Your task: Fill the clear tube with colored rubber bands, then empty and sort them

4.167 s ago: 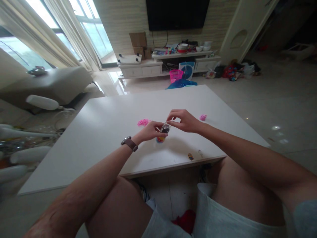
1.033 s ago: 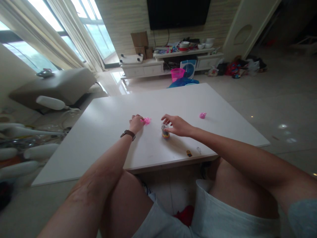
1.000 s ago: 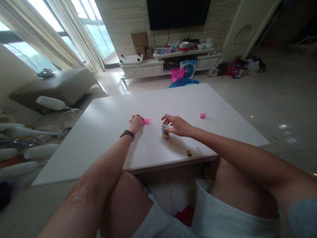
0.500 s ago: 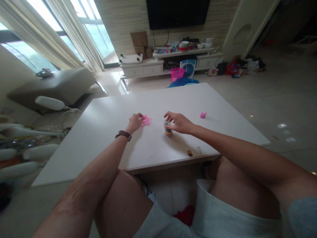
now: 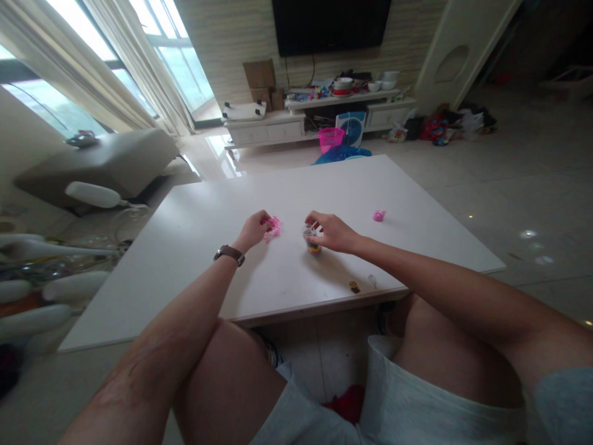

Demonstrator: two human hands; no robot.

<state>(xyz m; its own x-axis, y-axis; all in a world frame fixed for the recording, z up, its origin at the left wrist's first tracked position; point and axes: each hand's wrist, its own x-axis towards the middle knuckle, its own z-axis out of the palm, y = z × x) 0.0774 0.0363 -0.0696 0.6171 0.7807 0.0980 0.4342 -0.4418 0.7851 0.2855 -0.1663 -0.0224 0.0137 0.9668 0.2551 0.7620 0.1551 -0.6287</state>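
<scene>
My left hand (image 5: 256,228), with a watch on its wrist, has its fingers closed on a bunched pink item (image 5: 273,228) over the white table (image 5: 296,278). To the right, my right hand (image 5: 334,232) is at a small clear container (image 5: 314,246) with dark and yellow-orange contents, thumb and fingers around its upper part. The container stands on the table. A small pink object (image 5: 378,216) lies farther right. Near the front edge are a little yellow-and-black piece (image 5: 354,287) and a small clear piece (image 5: 372,280).
Beyond the table are a blue object (image 5: 343,153), a pink basket (image 5: 330,139) and a low white cabinet (image 5: 259,130) under a television (image 5: 331,28). White lamp-like parts (image 5: 95,194) stand at the left. My bare legs are below the front edge.
The pink item at my left hand has changed shape a little. My right hand has shifted very slightly left around the container's top. The other pieces have not moved.
</scene>
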